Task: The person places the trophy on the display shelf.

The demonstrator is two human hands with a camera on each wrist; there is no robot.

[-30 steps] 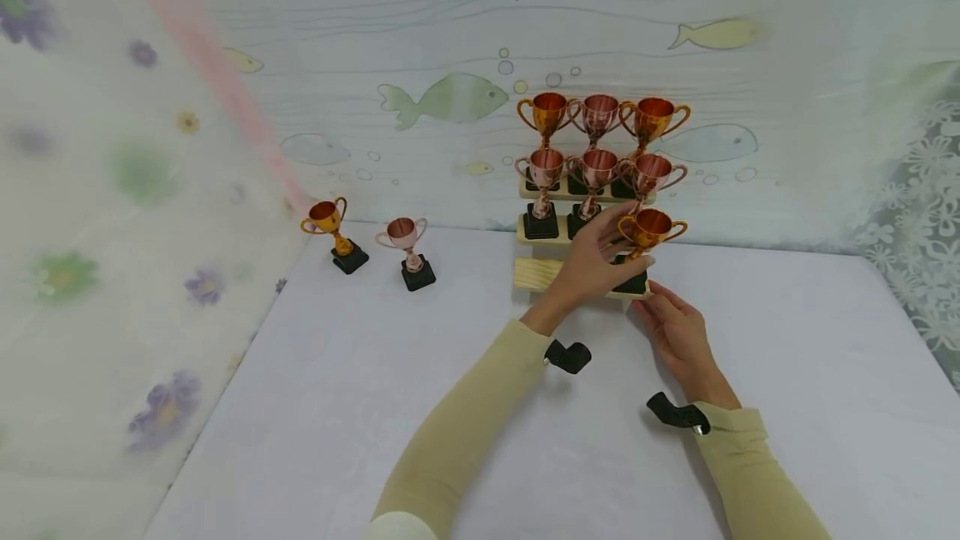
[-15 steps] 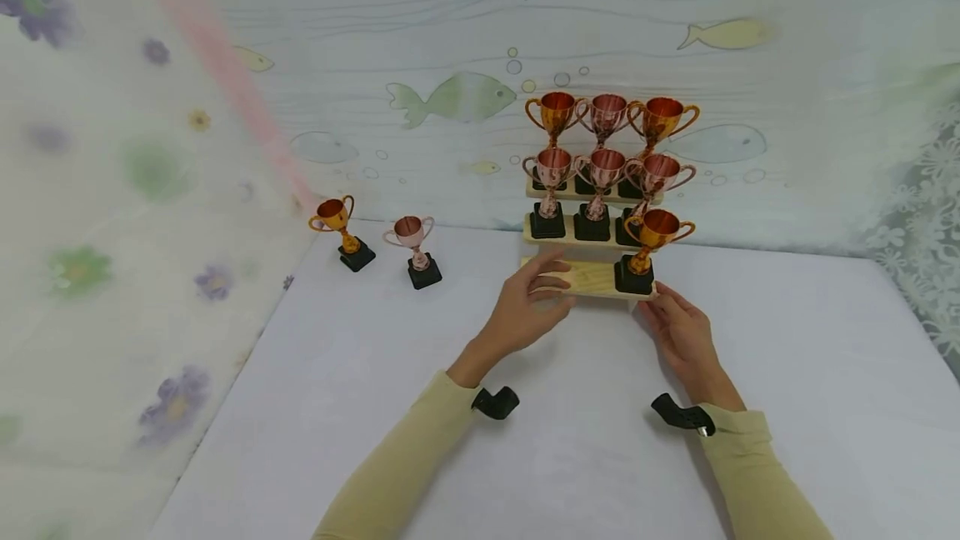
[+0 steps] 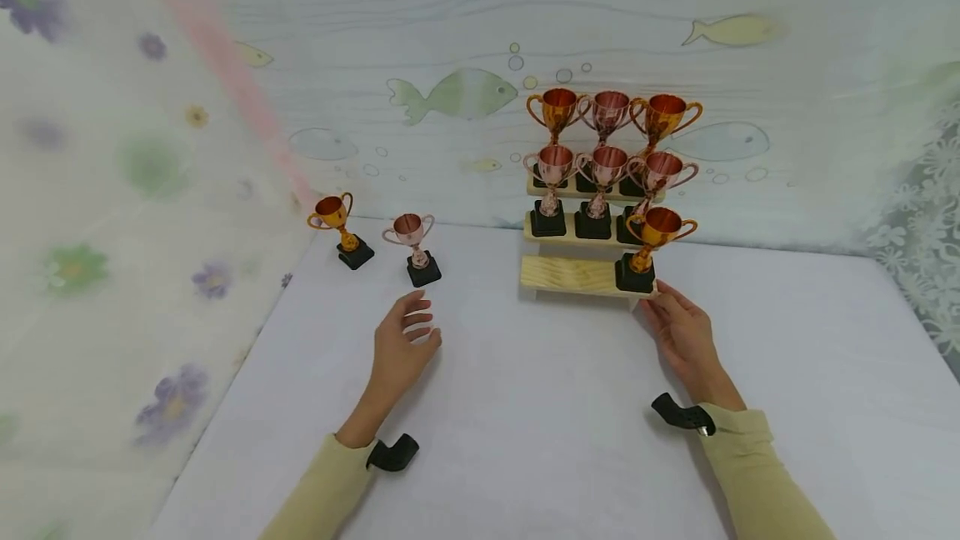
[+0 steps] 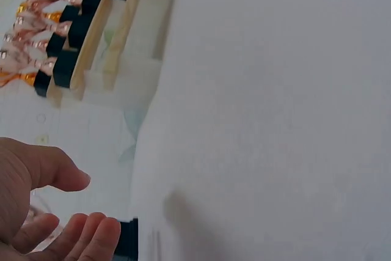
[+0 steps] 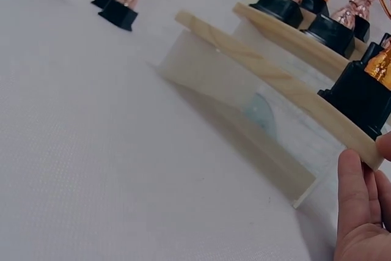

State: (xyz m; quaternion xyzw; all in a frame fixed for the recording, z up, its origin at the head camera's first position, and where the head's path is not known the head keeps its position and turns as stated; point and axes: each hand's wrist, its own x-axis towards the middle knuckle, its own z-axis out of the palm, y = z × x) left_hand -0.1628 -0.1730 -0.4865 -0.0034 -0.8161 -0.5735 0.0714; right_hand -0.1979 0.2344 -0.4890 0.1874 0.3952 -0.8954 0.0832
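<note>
In the head view my left hand (image 3: 401, 352), fingers loosely bent and holding nothing, is over the table just in front of a rose-gold trophy cup (image 3: 410, 232) on a black base. The left wrist view shows that base (image 4: 127, 239) beyond my fingertips. A gold trophy cup (image 3: 332, 213) stands to its left. My right hand (image 3: 682, 336) grips the right end of the bottom wooden step (image 3: 566, 273) of a tiered display stand, thumb and fingers at its corner in the right wrist view. One gold trophy (image 3: 660, 229) stands on that step's right end.
Two upper steps carry rows of trophies: rose-gold ones (image 3: 555, 167) on the middle step, gold and rose-gold ones (image 3: 559, 110) on the top. The white table (image 3: 525, 423) ends at a fish-patterned backdrop (image 3: 315, 57). Clear supports (image 5: 214, 90) hold up the steps.
My left hand has let go of the gold trophy on the bottom step and moved left across the table toward the rose-gold trophy. My right hand has stayed at the stand's corner.
</note>
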